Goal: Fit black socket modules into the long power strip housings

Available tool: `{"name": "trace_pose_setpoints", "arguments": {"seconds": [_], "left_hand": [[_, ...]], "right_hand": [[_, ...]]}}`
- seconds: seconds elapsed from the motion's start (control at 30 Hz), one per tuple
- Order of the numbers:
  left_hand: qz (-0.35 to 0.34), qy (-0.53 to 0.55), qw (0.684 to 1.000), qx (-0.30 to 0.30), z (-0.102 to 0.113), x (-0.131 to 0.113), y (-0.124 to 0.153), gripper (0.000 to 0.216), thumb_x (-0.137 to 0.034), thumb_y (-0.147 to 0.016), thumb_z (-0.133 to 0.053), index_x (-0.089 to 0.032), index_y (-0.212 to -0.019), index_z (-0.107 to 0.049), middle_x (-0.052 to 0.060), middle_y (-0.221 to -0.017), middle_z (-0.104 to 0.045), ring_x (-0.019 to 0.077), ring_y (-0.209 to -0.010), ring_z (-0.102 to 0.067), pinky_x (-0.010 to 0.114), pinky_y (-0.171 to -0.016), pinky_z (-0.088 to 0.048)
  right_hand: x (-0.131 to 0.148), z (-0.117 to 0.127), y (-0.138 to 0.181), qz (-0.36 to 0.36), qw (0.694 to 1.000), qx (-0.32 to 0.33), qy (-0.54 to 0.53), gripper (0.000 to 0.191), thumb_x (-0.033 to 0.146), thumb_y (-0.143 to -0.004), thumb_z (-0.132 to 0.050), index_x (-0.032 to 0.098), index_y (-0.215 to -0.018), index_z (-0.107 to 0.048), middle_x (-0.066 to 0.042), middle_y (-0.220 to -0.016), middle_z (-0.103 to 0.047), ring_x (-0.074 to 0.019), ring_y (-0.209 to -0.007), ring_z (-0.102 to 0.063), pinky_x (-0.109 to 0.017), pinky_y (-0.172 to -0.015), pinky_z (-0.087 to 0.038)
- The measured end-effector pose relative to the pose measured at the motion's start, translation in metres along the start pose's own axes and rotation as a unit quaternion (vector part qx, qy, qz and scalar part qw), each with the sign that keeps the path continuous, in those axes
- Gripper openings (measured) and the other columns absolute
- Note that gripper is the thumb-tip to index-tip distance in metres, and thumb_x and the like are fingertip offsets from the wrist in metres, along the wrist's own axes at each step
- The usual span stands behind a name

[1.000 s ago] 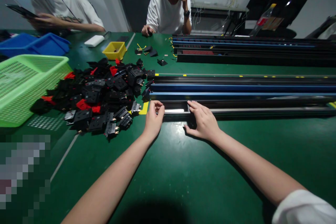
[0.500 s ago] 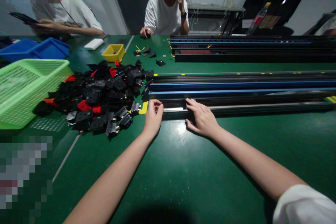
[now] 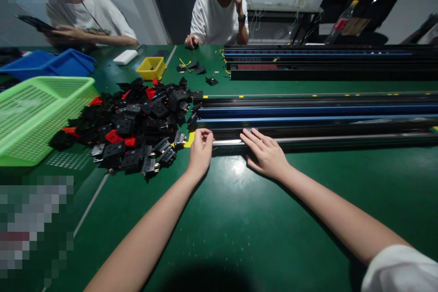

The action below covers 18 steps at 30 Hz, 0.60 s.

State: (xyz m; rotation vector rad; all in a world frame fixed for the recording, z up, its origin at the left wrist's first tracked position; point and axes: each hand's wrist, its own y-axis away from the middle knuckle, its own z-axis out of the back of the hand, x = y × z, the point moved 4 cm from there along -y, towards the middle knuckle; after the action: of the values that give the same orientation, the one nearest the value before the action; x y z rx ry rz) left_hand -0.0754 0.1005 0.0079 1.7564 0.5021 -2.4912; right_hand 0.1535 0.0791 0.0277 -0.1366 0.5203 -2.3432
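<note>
A long black rail (image 3: 328,141) with a shiny silver strip along its top lies nearest me on the table. At its left end, my left hand (image 3: 201,153) has its fingers curled over the rail and closed on it; the fingertips are partly hidden. Farther right, my right hand (image 3: 267,153) rests with outstretched fingers across the same rail, thumb apart on the near side. A yellow piece (image 3: 189,140) shows just left of my left hand. Beside it spreads a heap of small black plastic parts (image 3: 132,125), several of them red, some with metal contacts.
Blue and black rails (image 3: 290,112) lie behind the near one, and more rails (image 3: 308,74) lie farther back. At left stand a green basket (image 3: 65,84), blue bins (image 3: 70,61) and a yellow box (image 3: 150,69). Two people in white shirts (image 3: 219,18) sit across the green table (image 3: 232,219).
My right hand's fingers have straightened and lie flatter on the rail. My left hand stays at the rail's end. The whole view has shifted slightly.
</note>
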Motion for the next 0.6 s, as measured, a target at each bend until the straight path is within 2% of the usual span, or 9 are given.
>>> {"name": "trace_pose_setpoints", "arguments": {"seconds": [0.1,0.23,0.27,0.33,0.43,0.6], "left_hand": [[-0.009,-0.003,0.999,-0.035,0.015,-0.003,-0.009,0.015,-0.035,-0.093,-0.051,-0.022,-0.100,-0.052,0.002,-0.091,-0.062,0.0159,-0.086,-0.062,0.028,-0.076,-0.048],[-0.036,-0.071,0.993,-0.085,0.044,-0.008,-0.026,0.020,-0.029,-0.087,-0.057,-0.020,-0.105,-0.052,0.004,-0.096,-0.061,0.0171,-0.087,-0.062,0.027,-0.071,-0.049],[-0.046,-0.106,0.990,-0.081,0.050,-0.009,-0.031,0.023,-0.028,-0.087,-0.057,-0.020,-0.107,-0.053,0.006,-0.098,-0.062,0.0185,-0.089,-0.062,0.029,-0.072,-0.050],[-0.090,-0.218,0.970,-0.063,0.059,-0.012,-0.037,0.028,-0.027,-0.087,-0.057,-0.018,-0.113,-0.055,0.010,-0.107,-0.062,0.0235,-0.100,-0.061,0.036,-0.083,-0.051],[-0.140,-0.379,0.914,-0.031,0.063,-0.014,-0.040,0.040,-0.028,-0.089,-0.055,-0.017,-0.128,-0.055,0.016,-0.124,-0.060,0.0316,-0.116,-0.055,0.046,-0.099,-0.044],[-0.125,-0.467,0.875,0.018,0.055,-0.009,-0.041,0.054,-0.034,-0.094,-0.048,-0.023,-0.148,-0.043,0.014,-0.141,-0.057,0.0352,-0.123,-0.051,0.049,-0.097,-0.042]], "right_hand": [[0.000,0.000,0.000,-0.003,1.000,0.006,0.000,0.065,0.029,-0.093,-0.051,0.021,-0.155,-0.032,-0.002,-0.159,-0.034,-0.0239,-0.147,-0.033,-0.040,-0.108,-0.040],[0.000,-0.001,0.000,-0.005,1.000,0.009,-0.001,0.065,0.029,-0.093,-0.050,0.021,-0.155,-0.032,-0.001,-0.160,-0.033,-0.0236,-0.147,-0.033,-0.040,-0.107,-0.040],[0.000,-0.001,0.000,-0.006,1.000,0.009,0.001,0.065,0.029,-0.094,-0.050,0.021,-0.155,-0.032,-0.001,-0.160,-0.033,-0.0233,-0.147,-0.033,-0.040,-0.107,-0.040],[0.000,-0.001,0.000,-0.007,1.000,0.010,0.003,0.065,0.029,-0.094,-0.050,0.021,-0.155,-0.032,-0.001,-0.160,-0.032,-0.0231,-0.148,-0.032,-0.039,-0.106,-0.040],[0.001,-0.001,0.000,-0.006,1.000,0.012,0.002,0.065,0.028,-0.093,-0.051,0.021,-0.155,-0.032,-0.001,-0.160,-0.033,-0.0231,-0.148,-0.032,-0.039,-0.105,-0.040],[0.000,0.000,0.000,-0.008,1.000,0.013,0.001,0.066,0.027,-0.092,-0.051,0.022,-0.155,-0.031,-0.001,-0.160,-0.034,-0.0230,-0.147,-0.032,-0.040,-0.105,-0.041]]}}
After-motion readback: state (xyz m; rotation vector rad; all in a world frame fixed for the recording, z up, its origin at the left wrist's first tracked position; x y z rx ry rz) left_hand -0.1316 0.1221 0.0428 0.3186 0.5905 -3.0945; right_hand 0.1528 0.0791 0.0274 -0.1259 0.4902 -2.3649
